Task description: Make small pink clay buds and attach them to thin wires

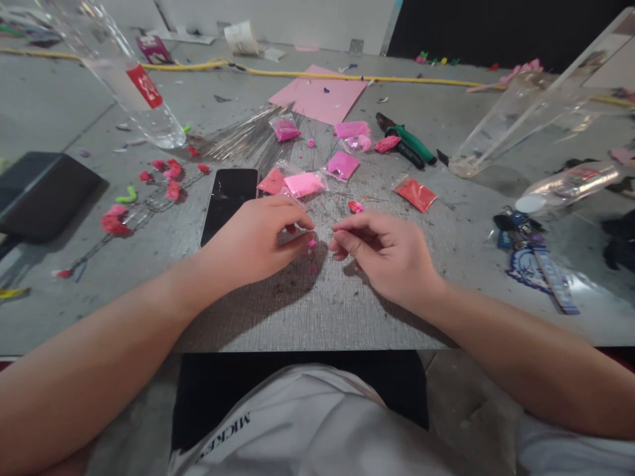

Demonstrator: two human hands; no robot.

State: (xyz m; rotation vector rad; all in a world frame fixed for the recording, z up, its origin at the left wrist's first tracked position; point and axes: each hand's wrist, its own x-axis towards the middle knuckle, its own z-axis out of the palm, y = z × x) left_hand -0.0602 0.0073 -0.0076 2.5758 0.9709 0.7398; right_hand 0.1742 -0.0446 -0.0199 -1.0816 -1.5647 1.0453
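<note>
My left hand [262, 238] rests on the grey table [317, 311], fingers curled and pinched together near some tiny pink beads [311, 243]. My right hand [381, 250] lies a little to the right, its fingers also pinched; what either pinch holds is too small to make out. A thin wire with a pink bit [355, 206] lies just beyond the fingertips. Small clear bags of pink beads [303, 184] sit right behind my left hand, next to a black phone [229, 201].
Green-handled pliers [409, 145], a red bead bag [415, 194] and a pink sheet [321, 98] lie farther back. Clear plastic bottles [133, 86] [516, 119] lean in at left and right. Keys [530, 254] lie at right, a black case [42, 192] at left, red bead flowers [166, 173] nearby.
</note>
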